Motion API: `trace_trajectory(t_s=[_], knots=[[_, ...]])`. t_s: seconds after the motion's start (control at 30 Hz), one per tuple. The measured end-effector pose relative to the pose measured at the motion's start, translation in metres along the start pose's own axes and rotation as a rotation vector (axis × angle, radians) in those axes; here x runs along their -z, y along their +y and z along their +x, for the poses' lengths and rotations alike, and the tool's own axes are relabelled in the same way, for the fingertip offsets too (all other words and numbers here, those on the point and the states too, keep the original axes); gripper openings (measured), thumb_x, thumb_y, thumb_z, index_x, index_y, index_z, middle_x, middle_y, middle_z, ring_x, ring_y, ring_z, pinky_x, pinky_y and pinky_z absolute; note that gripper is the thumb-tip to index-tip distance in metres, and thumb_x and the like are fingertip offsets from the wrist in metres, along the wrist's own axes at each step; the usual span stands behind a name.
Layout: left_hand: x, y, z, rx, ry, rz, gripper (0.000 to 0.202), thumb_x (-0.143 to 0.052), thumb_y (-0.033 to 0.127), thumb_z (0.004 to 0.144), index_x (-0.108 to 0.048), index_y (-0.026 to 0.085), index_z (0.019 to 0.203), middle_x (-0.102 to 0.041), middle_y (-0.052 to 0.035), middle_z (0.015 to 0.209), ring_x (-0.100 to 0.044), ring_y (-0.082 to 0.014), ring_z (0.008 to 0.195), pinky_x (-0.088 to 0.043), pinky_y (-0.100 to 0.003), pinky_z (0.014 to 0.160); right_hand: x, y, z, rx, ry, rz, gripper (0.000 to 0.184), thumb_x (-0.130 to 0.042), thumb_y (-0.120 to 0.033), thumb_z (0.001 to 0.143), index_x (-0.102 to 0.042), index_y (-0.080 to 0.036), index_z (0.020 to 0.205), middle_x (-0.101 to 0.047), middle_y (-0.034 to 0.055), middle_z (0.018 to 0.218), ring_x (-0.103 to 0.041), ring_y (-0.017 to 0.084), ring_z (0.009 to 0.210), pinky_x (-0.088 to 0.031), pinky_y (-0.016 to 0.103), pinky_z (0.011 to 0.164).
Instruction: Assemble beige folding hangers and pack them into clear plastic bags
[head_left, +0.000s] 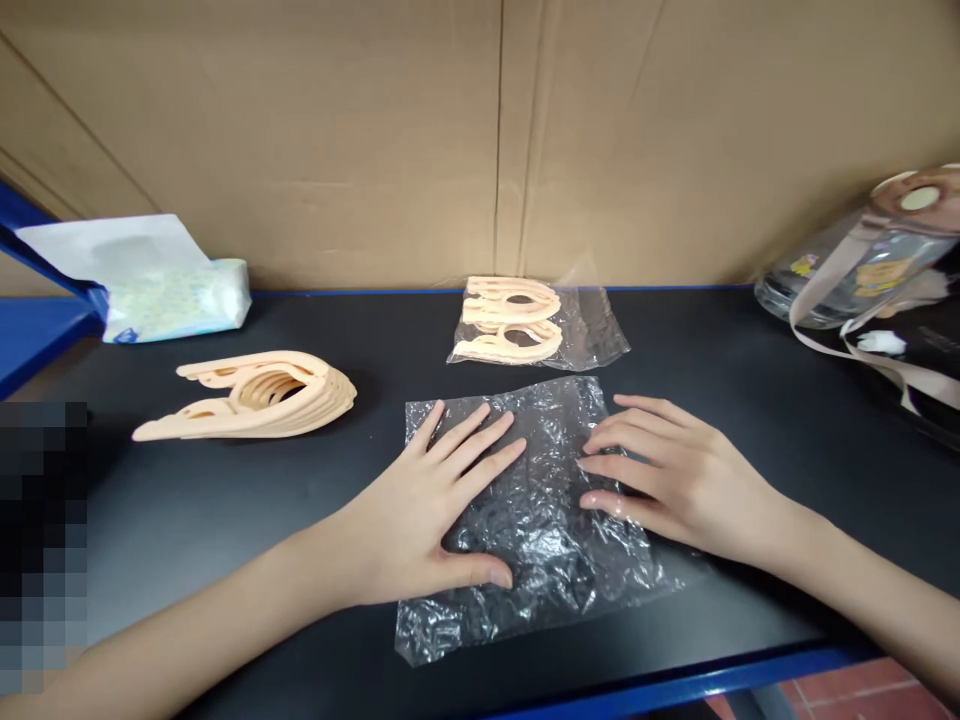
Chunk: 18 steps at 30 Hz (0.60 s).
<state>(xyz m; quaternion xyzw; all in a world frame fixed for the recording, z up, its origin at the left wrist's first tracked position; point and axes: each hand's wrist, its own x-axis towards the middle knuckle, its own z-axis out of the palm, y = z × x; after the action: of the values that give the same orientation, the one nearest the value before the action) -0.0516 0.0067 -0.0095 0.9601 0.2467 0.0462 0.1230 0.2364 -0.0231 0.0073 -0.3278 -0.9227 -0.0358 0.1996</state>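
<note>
A crinkled clear plastic bag lies flat on the black tabletop in front of me. My left hand rests on its left part, palm down with the fingers spread. Over the bag's right edge is my right hand, its fingers apart and slightly bent, the tips touching or just above the plastic. To the left sits a stack of peach-coloured folding hangers. Behind the bag, more peach hangers lie inside another clear plastic bag.
A tissue pack with a white sheet sticking out stands at the back left. A clear water bottle with a beige strap lies at the right. Cardboard walls the back, and a blue edge borders the front.
</note>
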Motion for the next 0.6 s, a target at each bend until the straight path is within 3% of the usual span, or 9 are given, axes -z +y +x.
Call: trace_trajectory(t_s=[0.07, 0.17, 0.27, 0.33, 0.4, 0.47, 0.53, 0.6], knots=[[0.001, 0.002, 0.000, -0.015, -0.007, -0.022, 0.094, -0.048, 0.075, 0.085, -0.022, 0.019, 0.156, -0.023, -0.0161, 0.162, -0.017, -0.0377, 0.150, -0.011, -0.069, 0.117, 0.001, -0.002, 0.001, 0.026, 0.015, 0.070, 0.022, -0.060, -0.034, 0.094, -0.072, -0.016, 0.094, -0.073, 0.0076, 0.092, -0.069, 0.019, 0.087, -0.056, 0.041, 0.093], [0.002, 0.006, 0.001, -0.039, -0.029, -0.057, 0.097, -0.047, 0.075, 0.085, -0.017, 0.016, 0.157, -0.021, -0.0171, 0.162, -0.016, -0.0357, 0.151, -0.012, -0.066, 0.119, 0.000, -0.007, 0.003, 0.032, -0.019, 0.183, 0.024, -0.058, -0.030, 0.095, -0.069, -0.015, 0.110, -0.071, 0.0109, 0.111, -0.065, 0.020, 0.105, -0.057, 0.036, 0.092], [0.003, 0.007, 0.002, -0.040, -0.025, -0.077, 0.099, -0.047, 0.075, 0.086, -0.013, 0.015, 0.157, -0.021, -0.0179, 0.162, -0.016, -0.0333, 0.151, -0.012, -0.062, 0.121, -0.002, -0.011, 0.005, 0.018, -0.037, 0.190, 0.025, -0.057, -0.023, 0.095, -0.067, -0.017, 0.118, -0.064, 0.0135, 0.127, -0.055, 0.023, 0.125, -0.054, 0.039, 0.099], [0.003, 0.008, 0.002, -0.029, -0.010, -0.076, 0.099, -0.048, 0.074, 0.086, -0.013, 0.015, 0.157, -0.023, -0.0183, 0.162, -0.016, -0.0331, 0.151, -0.013, -0.062, 0.121, -0.003, -0.012, 0.005, 0.007, -0.016, 0.174, 0.025, -0.055, -0.020, 0.095, -0.068, -0.018, 0.117, -0.064, 0.0132, 0.128, -0.054, 0.024, 0.127, -0.054, 0.041, 0.100], [0.003, 0.007, 0.002, -0.013, -0.007, -0.068, 0.097, -0.048, 0.073, 0.086, -0.015, 0.015, 0.157, -0.023, -0.0184, 0.161, -0.016, -0.0339, 0.151, -0.013, -0.063, 0.120, -0.002, -0.012, 0.004, 0.006, 0.010, 0.172, 0.026, -0.052, -0.019, 0.096, -0.068, -0.018, 0.117, -0.068, 0.0118, 0.120, -0.061, 0.022, 0.117, -0.055, 0.039, 0.097], [0.002, 0.007, 0.002, -0.002, -0.008, -0.064, 0.097, -0.048, 0.074, 0.086, -0.017, 0.015, 0.157, -0.023, -0.0183, 0.161, -0.016, -0.0350, 0.151, -0.014, -0.064, 0.120, -0.001, -0.011, 0.003, -0.005, 0.005, 0.166, 0.028, -0.050, -0.021, 0.098, -0.066, -0.016, 0.121, -0.073, 0.0084, 0.102, -0.068, 0.018, 0.094, -0.057, 0.033, 0.085], [0.002, 0.008, 0.002, -0.001, -0.005, -0.062, 0.097, -0.048, 0.075, 0.085, -0.018, 0.016, 0.157, -0.024, -0.0181, 0.161, -0.016, -0.0360, 0.151, -0.013, -0.066, 0.119, 0.000, -0.010, 0.000, -0.018, -0.035, 0.117, 0.033, -0.049, -0.026, 0.100, -0.062, -0.016, 0.128, -0.070, 0.0027, 0.081, -0.064, 0.014, 0.069, -0.055, 0.028, 0.068], [0.001, 0.009, 0.001, -0.005, -0.002, -0.062, 0.096, -0.048, 0.075, 0.085, -0.020, 0.016, 0.156, -0.024, -0.0182, 0.161, -0.017, -0.0369, 0.150, -0.014, -0.067, 0.118, -0.001, -0.010, 0.000, -0.001, -0.074, 0.052, 0.035, -0.050, -0.030, 0.100, -0.061, -0.017, 0.131, -0.065, -0.0005, 0.070, -0.057, 0.013, 0.058, -0.050, 0.026, 0.058]])
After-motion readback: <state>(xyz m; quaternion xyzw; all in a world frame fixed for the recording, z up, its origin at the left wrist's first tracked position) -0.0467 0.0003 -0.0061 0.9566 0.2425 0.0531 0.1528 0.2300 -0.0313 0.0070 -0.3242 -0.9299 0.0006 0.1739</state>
